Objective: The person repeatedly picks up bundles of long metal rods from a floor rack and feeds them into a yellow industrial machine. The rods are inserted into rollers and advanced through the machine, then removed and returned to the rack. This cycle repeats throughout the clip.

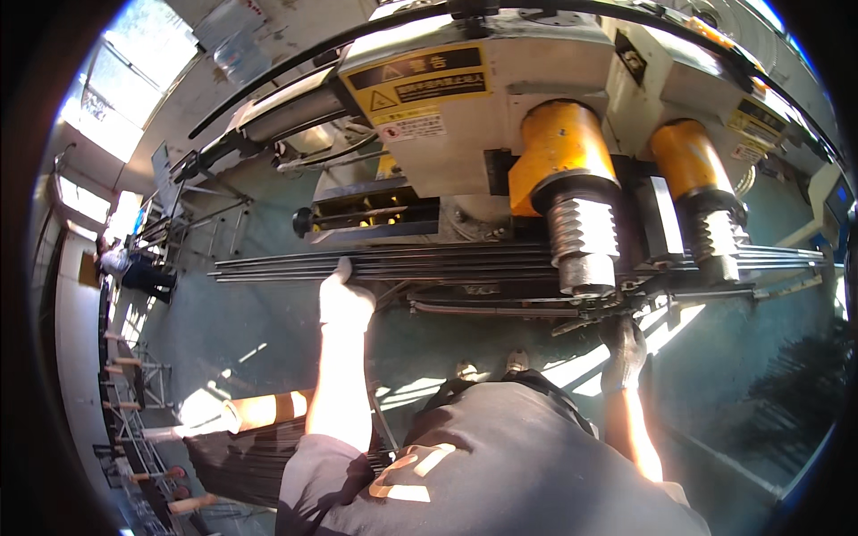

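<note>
I'm resting the pale-gloved left hand [347, 302] against the long, thin, dark rods [407, 264], one finger over them, probably steadying them beside the yellow cylinders [569, 143]; its remaining fingers and the dark-gloved right hand's [625, 347] grip are escaping me: I can't tell.

Dk grey short-sleeved tee [536, 456] w/ pale marking [402, 492] on tee's L; dk trousers [447, 395] & lt shoes [517, 360] beyond tee; L fingers [343, 271] whitish-gloved, R fingers [623, 338] grey-gloved.
</note>
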A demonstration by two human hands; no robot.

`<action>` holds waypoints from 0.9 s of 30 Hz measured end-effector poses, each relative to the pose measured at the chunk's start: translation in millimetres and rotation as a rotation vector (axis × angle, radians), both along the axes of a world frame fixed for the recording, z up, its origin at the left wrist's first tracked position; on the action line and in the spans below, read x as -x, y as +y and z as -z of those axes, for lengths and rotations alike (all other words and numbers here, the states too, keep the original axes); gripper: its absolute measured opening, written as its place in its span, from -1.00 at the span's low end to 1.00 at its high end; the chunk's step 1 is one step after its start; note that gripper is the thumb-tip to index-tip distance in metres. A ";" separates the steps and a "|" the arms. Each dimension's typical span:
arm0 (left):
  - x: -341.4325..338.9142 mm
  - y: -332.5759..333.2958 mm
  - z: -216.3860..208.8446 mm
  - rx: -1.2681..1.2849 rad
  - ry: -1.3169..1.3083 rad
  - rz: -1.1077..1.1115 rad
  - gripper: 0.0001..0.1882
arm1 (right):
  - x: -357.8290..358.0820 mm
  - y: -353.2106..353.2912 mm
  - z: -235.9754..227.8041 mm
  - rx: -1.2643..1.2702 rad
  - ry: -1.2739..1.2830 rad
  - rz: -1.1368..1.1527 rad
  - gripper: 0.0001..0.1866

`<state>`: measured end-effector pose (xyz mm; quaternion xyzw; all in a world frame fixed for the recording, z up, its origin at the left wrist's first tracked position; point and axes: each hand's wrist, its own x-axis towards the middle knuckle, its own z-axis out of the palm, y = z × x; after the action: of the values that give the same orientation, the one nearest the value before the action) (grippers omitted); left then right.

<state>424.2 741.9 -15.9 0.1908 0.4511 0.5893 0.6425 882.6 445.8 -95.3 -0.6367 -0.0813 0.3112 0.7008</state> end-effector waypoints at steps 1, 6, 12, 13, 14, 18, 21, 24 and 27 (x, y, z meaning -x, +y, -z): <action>-6.7 -1.3 -2.5 0.052 0.063 -0.012 -0.62 | 2.8 -2.7 2.2 -0.022 0.005 -0.002 -0.48; -36.6 -22.4 -39.6 0.726 -0.733 0.171 -0.43 | 17.3 -3.7 14.2 -0.020 0.018 -0.036 -0.46; -4.1 -22.1 0.6 0.103 -0.571 0.366 -0.51 | 47.1 0.4 42.6 0.102 -0.173 -0.190 -0.47; 9.7 -16.4 -12.3 0.064 -0.559 0.310 -0.51 | 55.8 -2.4 48.4 0.137 -0.152 -0.145 -0.49; 23.3 -14.2 -38.3 0.024 -0.543 0.248 -0.52 | 64.8 -2.6 55.7 0.170 -0.125 -0.113 -0.52; 146.2 34.1 -37.2 -0.103 -0.556 0.078 -0.53 | 108.2 -8.0 76.0 0.228 0.085 -0.004 -0.69; 242.1 92.5 -32.0 -0.039 -0.434 -0.157 -0.57 | 150.2 -15.8 95.1 -0.091 0.333 0.017 -0.76; 353.6 135.9 1.1 -0.174 -0.371 -0.217 -0.57 | 178.4 -24.6 132.4 -0.039 0.385 0.045 -0.70; 419.6 163.5 -4.7 -0.151 -0.299 -0.328 -0.57 | 226.5 -24.4 103.1 0.395 0.138 0.107 -0.70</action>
<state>4.6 905.4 -11.2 0.0733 0.3304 0.7396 0.5818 656.1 421.4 -198.5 -0.7422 0.0632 0.3262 0.5820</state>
